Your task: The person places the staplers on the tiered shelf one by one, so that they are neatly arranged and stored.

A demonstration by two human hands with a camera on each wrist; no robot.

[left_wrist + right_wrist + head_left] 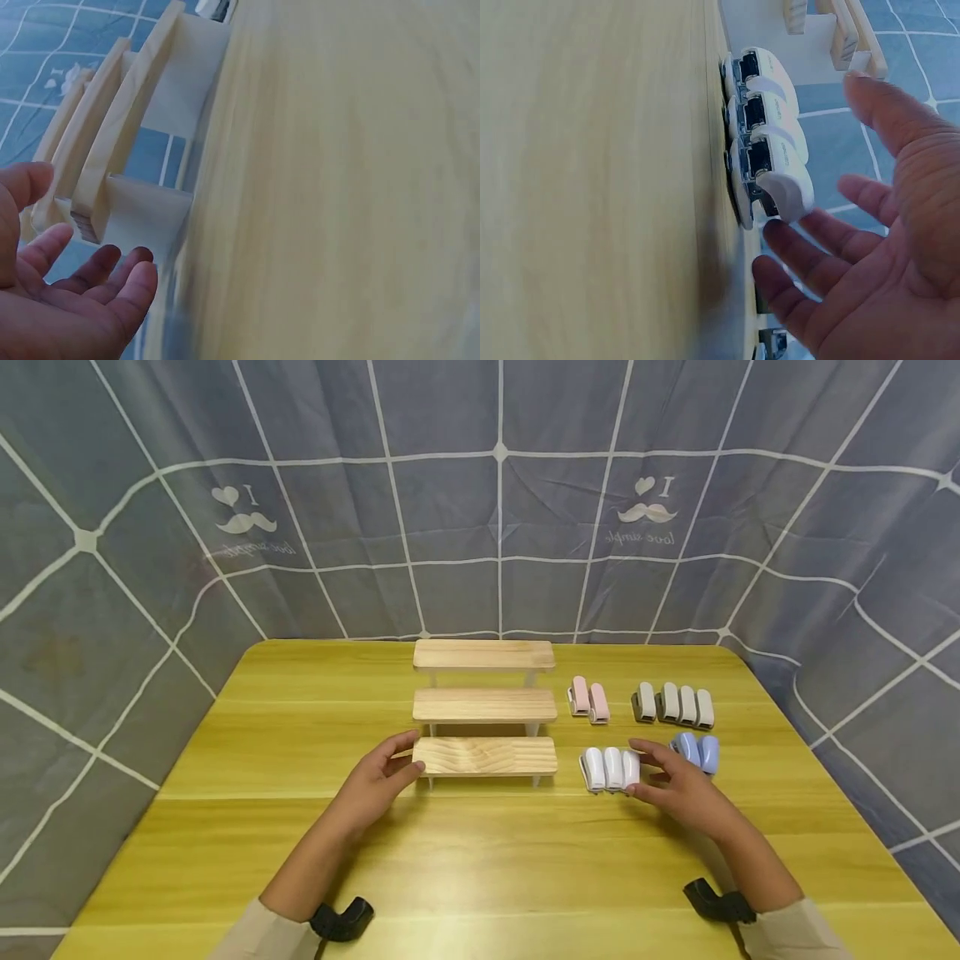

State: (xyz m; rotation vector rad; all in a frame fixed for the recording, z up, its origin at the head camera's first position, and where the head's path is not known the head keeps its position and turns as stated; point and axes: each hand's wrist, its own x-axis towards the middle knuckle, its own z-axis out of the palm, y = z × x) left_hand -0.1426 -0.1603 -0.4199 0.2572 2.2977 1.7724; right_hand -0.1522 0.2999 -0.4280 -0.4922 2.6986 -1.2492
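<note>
A wooden three-step rack [484, 756] stands mid-table on pale legs. My left hand [378, 781] is at the left end of its lowest step, fingers spread and thumb by the front corner; the left wrist view shows the palm up, gripping nothing. To the right of the rack, three small white stapler-like tools [612, 768] stand side by side, with metal works and rounded tops. My right hand [678, 789] is beside the rightmost white one [787, 187], fingers spread and not closed round it. Whether its fingertips touch the tool I cannot tell.
Two pink tools [588, 700] of like shape are behind the white ones. Several grey ones [677, 704] stand in a row at the back right. Two blue ones [697, 752] lie behind the right hand. A grey checked curtain [450, 510] hangs round the yellow wooden table [487, 877].
</note>
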